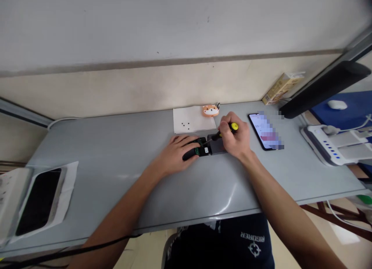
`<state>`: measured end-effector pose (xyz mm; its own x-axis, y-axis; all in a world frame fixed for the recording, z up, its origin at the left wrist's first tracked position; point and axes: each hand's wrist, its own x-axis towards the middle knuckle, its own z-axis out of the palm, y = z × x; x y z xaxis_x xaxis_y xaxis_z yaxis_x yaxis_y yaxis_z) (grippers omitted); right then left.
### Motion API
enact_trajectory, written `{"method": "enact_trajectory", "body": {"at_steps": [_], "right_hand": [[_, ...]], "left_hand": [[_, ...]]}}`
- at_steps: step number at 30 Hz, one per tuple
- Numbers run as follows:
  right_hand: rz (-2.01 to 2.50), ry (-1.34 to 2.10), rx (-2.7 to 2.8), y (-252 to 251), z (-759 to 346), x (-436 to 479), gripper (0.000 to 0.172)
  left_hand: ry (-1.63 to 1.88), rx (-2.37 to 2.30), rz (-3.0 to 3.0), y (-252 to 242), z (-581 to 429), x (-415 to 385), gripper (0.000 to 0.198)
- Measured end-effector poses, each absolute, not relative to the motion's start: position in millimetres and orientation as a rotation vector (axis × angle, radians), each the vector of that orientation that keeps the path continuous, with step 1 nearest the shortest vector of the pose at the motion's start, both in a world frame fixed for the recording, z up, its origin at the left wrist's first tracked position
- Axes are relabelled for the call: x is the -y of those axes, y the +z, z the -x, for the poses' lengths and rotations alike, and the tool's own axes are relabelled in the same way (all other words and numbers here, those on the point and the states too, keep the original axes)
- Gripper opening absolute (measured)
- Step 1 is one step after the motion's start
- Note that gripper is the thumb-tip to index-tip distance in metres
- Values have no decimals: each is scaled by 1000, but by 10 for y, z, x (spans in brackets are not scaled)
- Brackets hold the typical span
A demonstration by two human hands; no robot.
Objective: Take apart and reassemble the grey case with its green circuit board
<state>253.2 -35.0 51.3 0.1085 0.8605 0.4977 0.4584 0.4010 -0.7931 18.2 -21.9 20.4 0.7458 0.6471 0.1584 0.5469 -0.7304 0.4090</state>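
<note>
The left hand (176,154), fingers parted, holds a black device (204,149); right of it, the right hand (236,136) grips a screwdriver (215,137).

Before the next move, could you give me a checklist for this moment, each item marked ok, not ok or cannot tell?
1. Black device steadied: ok, the left hand holds it on the table.
2. Screwdriver in grip: ok, held in the right hand.
3. Screwdriver tip seated: cannot tell, too small to see.
4. Small dark pieces kept together: ok, grouped on the white paper.
5. Phone clear of the right hand: ok, it lies apart, farther right.
</note>
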Motion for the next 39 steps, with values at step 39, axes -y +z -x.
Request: {"method": "enact_trajectory", "body": {"at_steps": [39], "right_hand": [[621,1358,874,561,-2350,123,36]], "left_hand": [[435,-949,-2544,136,-227,148,27]]}}
